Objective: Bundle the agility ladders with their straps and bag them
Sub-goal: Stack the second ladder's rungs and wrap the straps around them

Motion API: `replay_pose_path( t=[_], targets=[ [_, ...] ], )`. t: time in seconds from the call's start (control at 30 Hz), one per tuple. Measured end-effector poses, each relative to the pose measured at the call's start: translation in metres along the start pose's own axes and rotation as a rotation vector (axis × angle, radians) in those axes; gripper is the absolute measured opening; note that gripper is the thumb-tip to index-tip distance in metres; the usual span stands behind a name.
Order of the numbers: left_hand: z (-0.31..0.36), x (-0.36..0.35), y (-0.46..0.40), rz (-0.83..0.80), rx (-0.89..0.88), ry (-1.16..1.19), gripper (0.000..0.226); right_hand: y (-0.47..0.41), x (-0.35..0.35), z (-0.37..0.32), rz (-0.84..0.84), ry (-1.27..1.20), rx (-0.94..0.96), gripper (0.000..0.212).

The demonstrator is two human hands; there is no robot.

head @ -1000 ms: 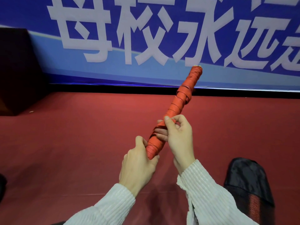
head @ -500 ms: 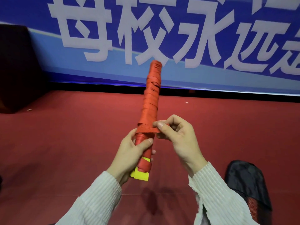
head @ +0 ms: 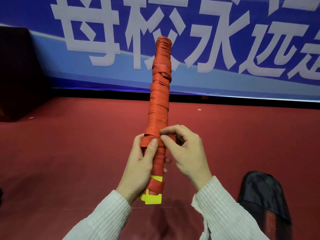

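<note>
A long bundle of agility ladder (head: 159,104), wound tight in orange-red strap, stands nearly upright in front of me. Its yellow rung ends (head: 153,198) stick out at the bottom. My left hand (head: 138,168) grips the lower part of the bundle, thumb pressed on the strap. My right hand (head: 187,153) pinches the loose strap end (head: 170,137) just right of the bundle, level with my left thumb. A black bag with a mesh panel (head: 263,196) lies on the red floor at the lower right.
Red carpeted floor (head: 69,153) spreads all around. A blue banner with large white characters (head: 225,49) runs along the back. A dark box-like object (head: 19,71) stands at the far left.
The bundle swung from leaning right to nearly upright. My left hand shifted up its lower part, exposing the yellow rung ends, and my right hand drew the strap end out to the right.
</note>
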State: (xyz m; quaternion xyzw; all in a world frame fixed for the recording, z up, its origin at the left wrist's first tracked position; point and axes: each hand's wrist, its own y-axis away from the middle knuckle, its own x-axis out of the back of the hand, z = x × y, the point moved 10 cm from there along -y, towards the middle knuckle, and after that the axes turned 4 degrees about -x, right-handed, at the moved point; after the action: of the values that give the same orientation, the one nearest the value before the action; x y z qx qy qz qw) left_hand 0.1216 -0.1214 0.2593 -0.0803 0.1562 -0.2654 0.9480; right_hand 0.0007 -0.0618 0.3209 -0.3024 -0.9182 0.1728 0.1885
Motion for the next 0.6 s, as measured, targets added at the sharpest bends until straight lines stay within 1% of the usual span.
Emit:
replay_pose_path(
  t=[0.13,0.2,0.23,0.3,0.37,0.43,0.47,0.5,0.6],
  targets=[
    [0.003,0.009,0.000,0.023,-0.061,-0.115,0.036,0.002,0.004,0.004,0.034,0.032,-0.098,0.008],
    [0.002,0.013,0.001,0.042,-0.071,-0.167,0.037,0.000,0.005,0.008,0.049,0.136,-0.116,0.010],
    [0.002,0.013,0.002,0.048,-0.073,-0.181,0.038,0.000,0.006,0.008,0.052,0.198,-0.092,0.012],
    [0.002,0.015,0.001,0.059,-0.090,-0.206,0.037,0.002,0.001,0.000,0.040,0.342,0.030,0.013],
    [0.001,0.013,0.000,0.062,-0.099,-0.201,0.031,0.006,-0.004,-0.009,0.048,0.483,0.153,0.012],
    [0.000,0.010,0.001,0.065,-0.094,-0.159,0.025,0.008,-0.005,-0.015,0.077,0.579,0.217,0.010],
    [-0.001,0.008,0.001,0.065,-0.087,-0.134,0.025,0.007,-0.005,-0.016,0.076,0.574,0.216,0.008],
    [-0.001,0.007,0.001,0.072,-0.080,-0.118,0.027,0.004,-0.003,-0.014,0.052,0.506,0.185,0.005],
    [-0.004,0.005,-0.003,0.089,-0.054,-0.091,0.037,-0.010,0.002,0.003,-0.071,0.184,-0.016,0.010]
  ],
)
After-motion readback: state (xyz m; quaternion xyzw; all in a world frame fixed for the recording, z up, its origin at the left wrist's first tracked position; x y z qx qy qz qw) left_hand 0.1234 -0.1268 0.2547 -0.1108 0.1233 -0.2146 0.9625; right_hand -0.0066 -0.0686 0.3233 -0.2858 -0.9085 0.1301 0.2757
